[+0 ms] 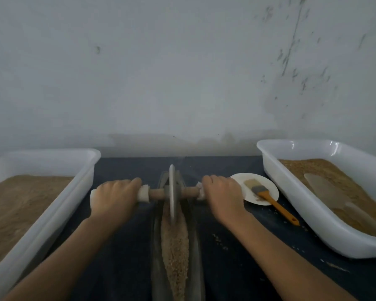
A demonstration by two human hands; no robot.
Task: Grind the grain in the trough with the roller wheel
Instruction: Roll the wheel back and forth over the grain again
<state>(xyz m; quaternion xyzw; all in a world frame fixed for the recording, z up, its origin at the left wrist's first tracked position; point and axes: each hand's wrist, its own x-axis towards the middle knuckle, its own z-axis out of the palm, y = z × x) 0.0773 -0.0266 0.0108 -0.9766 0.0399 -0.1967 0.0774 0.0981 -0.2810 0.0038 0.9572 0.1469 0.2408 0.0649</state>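
Hands: your left hand [115,195] & right hand [223,192] wrap fingers tight round the wood axle [155,194].
Wheel: thin grey metal roller wheel [172,190] sits at far end of the long dark trough [155,246].
Left: tan grain [175,246] looks lumpy, so keep rolling.

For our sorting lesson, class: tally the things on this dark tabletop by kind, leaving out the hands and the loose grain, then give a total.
White plastic tubs: 2, left tub and right tub
Grinding troughs: 1, trough
Roller wheels: 1, roller wheel
Plates: 1, white plate
Brushes: 1, orange-handled brush
Total: 6
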